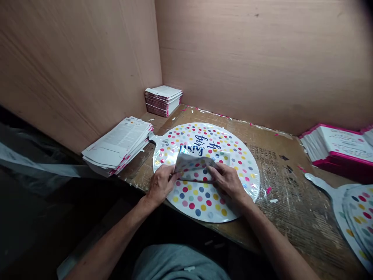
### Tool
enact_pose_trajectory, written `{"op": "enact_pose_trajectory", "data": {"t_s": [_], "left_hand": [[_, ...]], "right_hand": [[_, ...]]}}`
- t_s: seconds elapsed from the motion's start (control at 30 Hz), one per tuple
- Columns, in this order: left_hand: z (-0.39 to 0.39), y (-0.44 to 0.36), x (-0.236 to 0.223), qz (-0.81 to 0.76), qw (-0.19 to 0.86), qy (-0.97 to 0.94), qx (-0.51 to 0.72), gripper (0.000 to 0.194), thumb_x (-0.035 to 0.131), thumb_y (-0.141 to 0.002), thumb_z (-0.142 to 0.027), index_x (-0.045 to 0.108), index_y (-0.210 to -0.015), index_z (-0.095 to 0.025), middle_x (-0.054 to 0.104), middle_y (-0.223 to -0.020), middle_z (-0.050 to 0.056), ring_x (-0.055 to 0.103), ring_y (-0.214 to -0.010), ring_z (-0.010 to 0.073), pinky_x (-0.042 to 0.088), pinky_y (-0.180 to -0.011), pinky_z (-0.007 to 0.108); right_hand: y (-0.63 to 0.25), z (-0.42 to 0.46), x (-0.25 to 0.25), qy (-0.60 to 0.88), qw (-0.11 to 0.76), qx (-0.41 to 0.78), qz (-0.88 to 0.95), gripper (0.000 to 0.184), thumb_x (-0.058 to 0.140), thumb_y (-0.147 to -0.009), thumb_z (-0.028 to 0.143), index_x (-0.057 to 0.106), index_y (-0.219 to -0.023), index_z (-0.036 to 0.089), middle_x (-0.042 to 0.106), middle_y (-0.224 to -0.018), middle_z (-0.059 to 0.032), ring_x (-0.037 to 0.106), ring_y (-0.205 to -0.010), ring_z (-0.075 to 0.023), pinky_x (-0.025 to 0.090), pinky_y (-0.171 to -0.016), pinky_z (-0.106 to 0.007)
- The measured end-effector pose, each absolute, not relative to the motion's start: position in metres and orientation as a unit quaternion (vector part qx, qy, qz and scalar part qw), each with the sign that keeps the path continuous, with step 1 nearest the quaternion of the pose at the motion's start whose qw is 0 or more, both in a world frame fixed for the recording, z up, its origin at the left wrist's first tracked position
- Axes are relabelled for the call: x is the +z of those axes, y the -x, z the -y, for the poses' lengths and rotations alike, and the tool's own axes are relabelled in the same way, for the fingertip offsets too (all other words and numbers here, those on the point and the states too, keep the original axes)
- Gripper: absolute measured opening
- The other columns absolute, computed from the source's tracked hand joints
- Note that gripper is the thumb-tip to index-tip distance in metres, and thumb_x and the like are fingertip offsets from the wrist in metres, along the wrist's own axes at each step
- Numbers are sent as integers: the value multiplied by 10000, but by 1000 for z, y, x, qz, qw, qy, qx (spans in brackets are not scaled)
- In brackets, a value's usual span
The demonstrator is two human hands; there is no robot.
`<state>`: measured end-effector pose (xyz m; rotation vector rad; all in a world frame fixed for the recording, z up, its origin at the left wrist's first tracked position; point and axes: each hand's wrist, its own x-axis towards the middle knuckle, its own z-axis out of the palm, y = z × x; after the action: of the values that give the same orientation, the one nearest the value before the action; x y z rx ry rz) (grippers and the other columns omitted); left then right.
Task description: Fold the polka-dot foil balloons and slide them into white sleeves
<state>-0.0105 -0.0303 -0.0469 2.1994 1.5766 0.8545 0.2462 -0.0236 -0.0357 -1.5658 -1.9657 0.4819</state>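
Head view: 1 folded grey sheet (191, 161), over 1 dotted balloon (201, 198) flat on bench (279, 171). More balloons (361, 214) at R, count unclear. 2 white stacks (116, 142) at L; 1+ pink-edged stacks (345, 144) far R. Pinching sheet's L edge w/ L hand (161, 183), R edge w/ R hand (229, 179), forearms (116, 237) angled in. Brown, scuffed surface w/ scraps (274, 201); wood panels (247, 58) behind & L.
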Motion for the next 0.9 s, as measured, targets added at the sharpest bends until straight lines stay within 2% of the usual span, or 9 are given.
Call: {"op": "enact_pose_trajectory", "data": {"t_s": [0.1, 0.17, 0.3, 0.4, 0.53, 0.63, 0.73, 0.8, 0.9], "left_hand": [[30, -1, -44, -664, 125, -684, 273, 474, 604, -877, -334, 534, -1307, -146, 718, -853, 67, 682, -874, 246, 543, -833, 372], [27, -7, -37, -659, 77, -698, 271, 539, 573, -892, -308, 457, -1387, -128, 711, -1080, 133, 658, -1043, 272, 514, -928, 395], [8, -11, -32, -491, 9, -839, 235, 586, 485, -943, -386, 393, -1462, -130, 396, -1543, 150, 254, -1476, 306, 276, -1182, 473], [-12, -13, -43, -464, 30, -873, 147, 568, 376, -984, -436, 395, -1473, -150, 366, -1565, 129, 186, -1499, 302, 203, -1198, 529], [-28, -15, -57, -504, 32, -856, 114, 522, 264, -1014, -352, 392, -1479, -153, 347, -1575, 123, 242, -1484, 284, 191, -1201, 512], [-34, -14, -48, -514, 59, -852, 82, 504, 250, -1010, -279, 403, -1473, -151, 354, -1571, 119, 281, -1470, 282, 245, -1186, 491], [-39, -11, -27, -522, 68, -847, 74, 443, 372, -972, -237, 517, -1389, -197, 505, -1472, 110, 376, -1419, 315, 318, -1140, 530], [-40, -8, -13, -467, 47, -877, 99, 492, 469, -898, -136, 537, -1368, -267, 542, -1446, 61, 345, -1438, 307, 293, -1153, 544], [-39, -1, -4, -293, 61, -949, 104, 657, 494, -814, -10, 517, -1368, -364, 527, -1463, -28, 226, -1495, 215, 220, -1208, 464]], "right_hand": [[-234, 7, -33, 659, 265, 187, 679, 471, 491, -888, 530, 436, -543, 215, 488, -506, 17, 467, -517, -132, 326, -518, -255], [-233, -1, -32, 662, 246, 192, 681, 476, 475, -882, 522, 398, -525, 216, 475, -506, 15, 452, -520, -126, 308, -518, -254], [-239, -8, -28, 669, 190, 179, 696, 440, 417, -902, 438, 447, -526, 212, 510, -522, -8, 473, -523, -134, 320, -516, -259], [-235, 3, -23, 683, 178, 140, 694, 404, 385, -932, 401, 609, -678, 180, 616, -659, -67, 551, -617, -184, 381, -576, -292], [-196, 19, -19, 585, 180, -52, 789, 347, 529, -895, 348, 639, -1134, 122, 633, -1151, -186, 572, -985, -294, 444, -836, -408], [-156, 16, -20, 514, 73, -83, 851, 225, 507, -876, 141, 677, -1019, 102, 658, -1006, -181, 573, -909, -278, 449, -837, -412], [-147, 12, -19, 476, 8, -88, 875, 263, 443, -886, 53, 669, -1019, 73, 649, -936, -178, 569, -859, -266, 462, -766, -393], [-167, 17, -19, 412, 12, -92, 906, 266, 443, -910, 73, 649, -1076, 92, 647, -975, -161, 566, -863, -252, 470, -764, -387], [-218, 37, -23, 281, 59, -56, 956, 303, 424, -969, 158, 602, -1214, 155, 653, -1113, -127, 579, -970, -229, 482, -857, -393]]}}
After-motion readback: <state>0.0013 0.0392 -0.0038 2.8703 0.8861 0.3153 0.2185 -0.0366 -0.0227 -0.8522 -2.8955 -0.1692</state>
